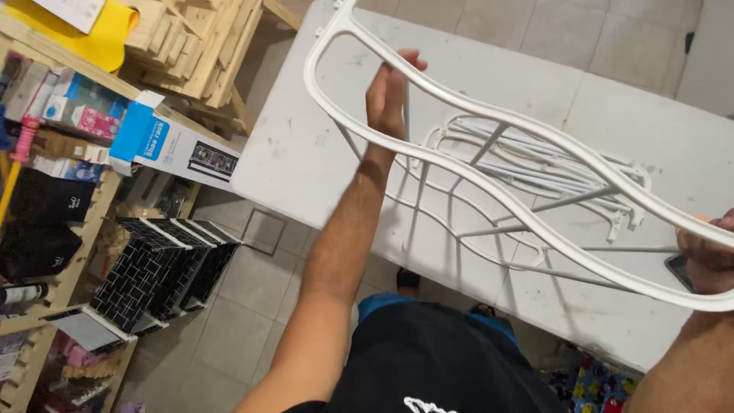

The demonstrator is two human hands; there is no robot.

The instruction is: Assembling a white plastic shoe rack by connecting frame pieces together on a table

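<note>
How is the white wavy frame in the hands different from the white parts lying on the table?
The wavy frame is held up in the air by the left hand and right hand; the loose parts lie flat on the table. The frame is one long curved loop; the parts are mostly thin straight rods in a pile. Both are white.

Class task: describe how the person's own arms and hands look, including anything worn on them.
Both arms are bare, with no sleeves reaching the forearms. The left hand and right hand wear no gloves; no rings, watch or bands show. Black clothing with a small white mark covers the body.
</note>
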